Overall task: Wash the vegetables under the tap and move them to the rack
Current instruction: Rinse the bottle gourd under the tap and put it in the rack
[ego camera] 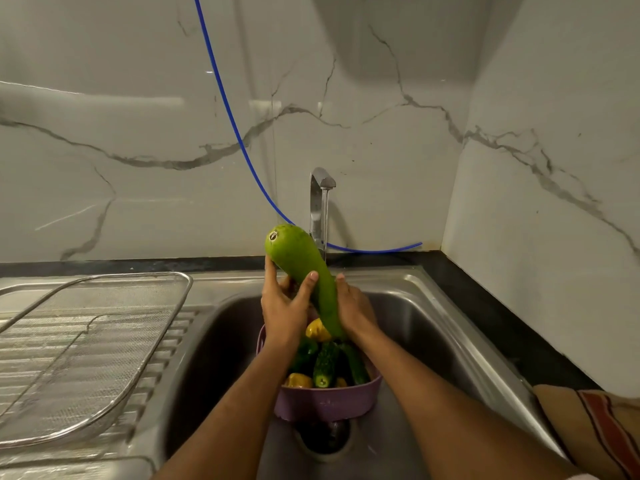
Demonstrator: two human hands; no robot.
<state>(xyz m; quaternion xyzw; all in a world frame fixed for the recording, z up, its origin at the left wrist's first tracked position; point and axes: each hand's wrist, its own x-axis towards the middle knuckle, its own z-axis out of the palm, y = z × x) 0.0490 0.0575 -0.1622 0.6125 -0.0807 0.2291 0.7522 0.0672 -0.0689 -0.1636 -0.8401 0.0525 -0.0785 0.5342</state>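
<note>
Left hand (282, 306) and right hand (353, 308) each wrap a grip round the gourd (298, 261), tilted toward 11 o'clock under the tap (320, 206).

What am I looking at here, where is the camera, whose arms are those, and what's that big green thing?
There is no machine here. The one picture comes from a camera worn on a person's head, looking forward and down, so the two arms reaching in from the bottom are that person's own. Both the left hand and the right hand have their fingers curled around a long green gourd, held tilted in front of the tap above a steel sink. In the sink under the hands stands a purple basket with more vegetables, green and yellow ones. On the ribbed draining board to the left sits a wire mesh rack, with no vegetables in it yet. A blue hose hangs along the marble wall.
</note>
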